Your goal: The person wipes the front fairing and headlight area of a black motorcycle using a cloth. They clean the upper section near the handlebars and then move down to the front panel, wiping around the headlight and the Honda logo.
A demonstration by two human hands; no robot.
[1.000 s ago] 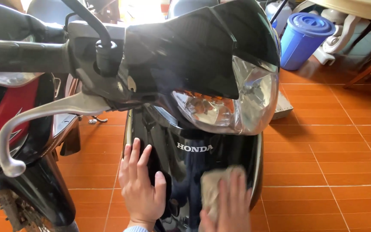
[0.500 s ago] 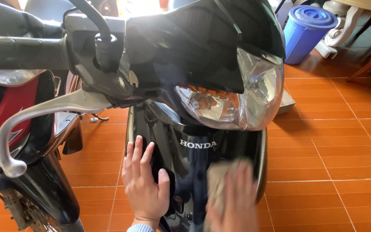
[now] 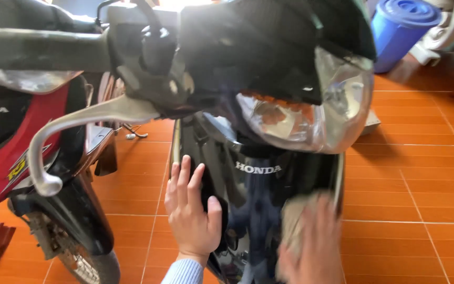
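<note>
A glossy black motorcycle front cover (image 3: 261,194) fills the middle of the head view, under a large headlight (image 3: 311,113). My left hand (image 3: 190,213) lies flat against the cover's left edge, fingers apart and pointing up. Blurred with motion, my right hand (image 3: 311,244) presses a pale cloth (image 3: 295,215) against the cover's lower right side. A silver brake lever (image 3: 74,137) and the dark handlebar (image 3: 43,50) reach across the upper left.
A second motorcycle, red and black (image 3: 22,152), stands close on the left with its front wheel (image 3: 88,263) near my arm. A blue lidded bin (image 3: 403,29) sits at the back right. Orange floor tiles (image 3: 411,200) spread to the right.
My right hand has slid the cloth to the right and slightly down on the cover. My left hand has stayed flat on the left edge. The view has moved closer.
</note>
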